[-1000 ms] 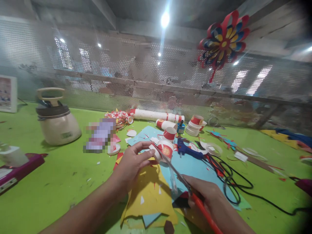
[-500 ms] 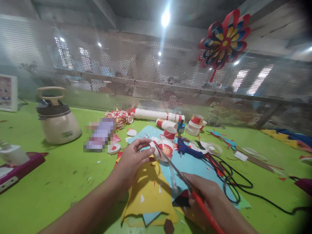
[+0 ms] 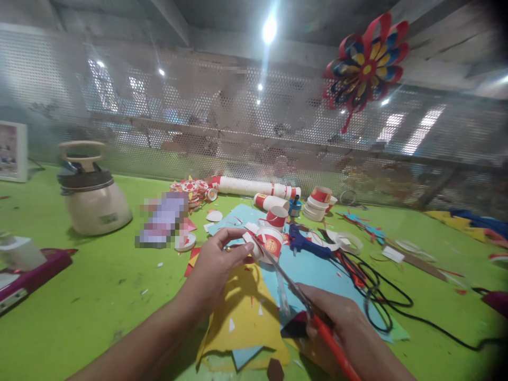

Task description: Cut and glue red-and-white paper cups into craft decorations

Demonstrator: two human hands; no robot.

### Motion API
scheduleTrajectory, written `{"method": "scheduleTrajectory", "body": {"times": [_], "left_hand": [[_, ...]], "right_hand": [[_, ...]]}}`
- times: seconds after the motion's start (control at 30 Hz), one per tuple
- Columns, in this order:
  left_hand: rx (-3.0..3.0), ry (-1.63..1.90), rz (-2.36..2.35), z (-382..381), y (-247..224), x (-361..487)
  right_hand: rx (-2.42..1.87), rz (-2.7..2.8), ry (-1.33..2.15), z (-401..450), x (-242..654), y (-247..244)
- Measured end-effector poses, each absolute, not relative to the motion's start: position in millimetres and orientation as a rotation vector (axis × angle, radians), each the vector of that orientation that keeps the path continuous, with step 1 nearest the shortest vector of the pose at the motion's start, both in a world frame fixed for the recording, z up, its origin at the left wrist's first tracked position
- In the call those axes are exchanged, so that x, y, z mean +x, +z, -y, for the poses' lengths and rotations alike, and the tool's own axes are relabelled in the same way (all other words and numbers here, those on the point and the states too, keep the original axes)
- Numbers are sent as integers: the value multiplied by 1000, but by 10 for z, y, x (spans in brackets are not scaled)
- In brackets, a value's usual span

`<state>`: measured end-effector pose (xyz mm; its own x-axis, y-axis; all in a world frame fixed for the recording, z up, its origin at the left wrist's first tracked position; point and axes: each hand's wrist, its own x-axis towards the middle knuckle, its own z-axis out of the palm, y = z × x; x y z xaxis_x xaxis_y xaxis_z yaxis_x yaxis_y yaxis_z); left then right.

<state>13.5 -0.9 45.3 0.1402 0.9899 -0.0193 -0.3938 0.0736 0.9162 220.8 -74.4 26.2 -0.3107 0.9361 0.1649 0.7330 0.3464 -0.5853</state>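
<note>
Between thumb and fingers, my left hand [image 3: 222,259] pinches a small white and red paper piece [image 3: 254,246]. My right hand [image 3: 341,317] is wrapped round the red handles of a pair of scissors [image 3: 293,288], whose blades point away and to the left. The blade tips reach the paper piece; whether they are cutting it I cannot tell. Right behind them stands a red and white paper cup [image 3: 273,244], with another red cup [image 3: 277,217] just beyond. Yellow paper [image 3: 246,317] with small white scraps lies under my hands, beside light blue paper [image 3: 321,275].
A blue glue gun [image 3: 307,243] with a black cord [image 3: 373,286] lies to the right. Farther back are a long white and red tube [image 3: 254,187] and stacked paper cups [image 3: 317,202]. A large flask [image 3: 95,196] and a purple power strip [image 3: 43,270] stand on the left.
My left hand has turned slightly, and its thumb sits a little differently on the paper piece. The scissors have shifted very slightly. Everything on the table stays put.
</note>
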Motion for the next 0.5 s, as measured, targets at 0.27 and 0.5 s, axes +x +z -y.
{"method": "scheduleTrajectory", "body": {"times": [0.27, 0.5], "left_hand": [[901, 1244, -783, 29, 485, 148], [872, 1154, -707, -7, 446, 122]], "right_hand": [[-1439, 2131, 526, 762, 2189, 279], [-1428, 2151, 482, 750, 2185, 280]]}}
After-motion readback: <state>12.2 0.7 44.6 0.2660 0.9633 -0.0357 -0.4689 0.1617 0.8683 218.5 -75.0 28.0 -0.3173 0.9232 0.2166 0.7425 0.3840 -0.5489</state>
